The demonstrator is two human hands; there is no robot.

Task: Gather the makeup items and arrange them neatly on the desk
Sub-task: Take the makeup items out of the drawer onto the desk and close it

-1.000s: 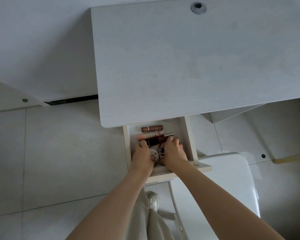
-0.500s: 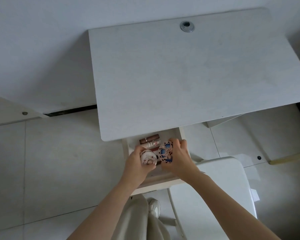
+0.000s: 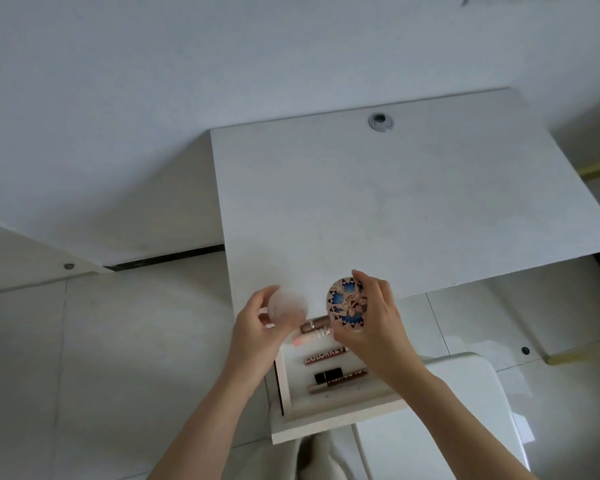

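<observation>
Open drawer (image 3: pixel 326 424) — tube (image 3: pixel 324 355) lettered "COLORKEY"

The desk (image 3: pixel 378 209) top looks matt pale laminate, its grommet (image 3: pixel 380 121) shiny metal.

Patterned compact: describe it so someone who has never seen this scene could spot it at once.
Start at the white desk, then its near edge above the open drawer. There the right hand grips a round compact by its rim. It alone has a blue flower pattern; the disc in the left hand is plain and pale, and the drawer holds slim tubes.
</observation>
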